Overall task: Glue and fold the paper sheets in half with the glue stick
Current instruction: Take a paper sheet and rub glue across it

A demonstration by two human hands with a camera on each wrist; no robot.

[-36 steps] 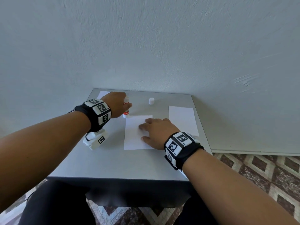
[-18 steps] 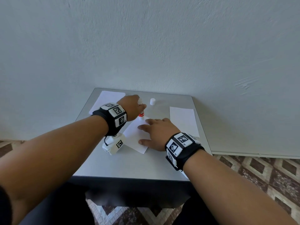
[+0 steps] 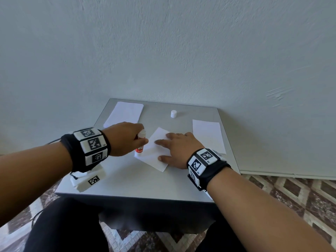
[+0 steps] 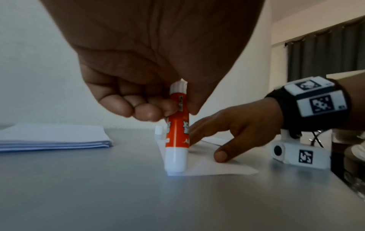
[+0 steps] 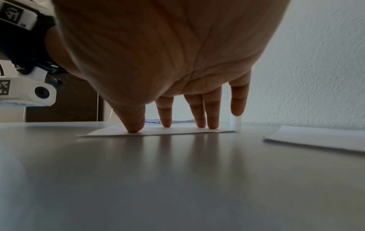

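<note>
A white paper sheet (image 3: 154, 151) (image 5: 177, 130) lies turned at an angle in the middle of the grey table (image 3: 138, 180). My left hand (image 3: 127, 138) grips an orange and white glue stick (image 3: 141, 142) (image 4: 177, 132), held upright with its lower end on the sheet's left corner (image 4: 197, 171). My right hand (image 3: 179, 148) lies flat on the sheet with straight, spread fingers (image 5: 166, 112) pressing it down. The glue stick's white cap (image 3: 173, 113) stands at the back of the table.
A stack of white sheets (image 3: 125, 113) (image 4: 51, 137) lies at the back left. More white paper (image 3: 208, 134) (image 5: 320, 137) lies on the right side. The wall rises just behind the table. A patterned tile floor (image 3: 300, 193) shows on the right.
The sheet has been turned from square to diagonal under my right hand. My left hand has brought the glue stick right and nearer, down onto the sheet's left corner.
</note>
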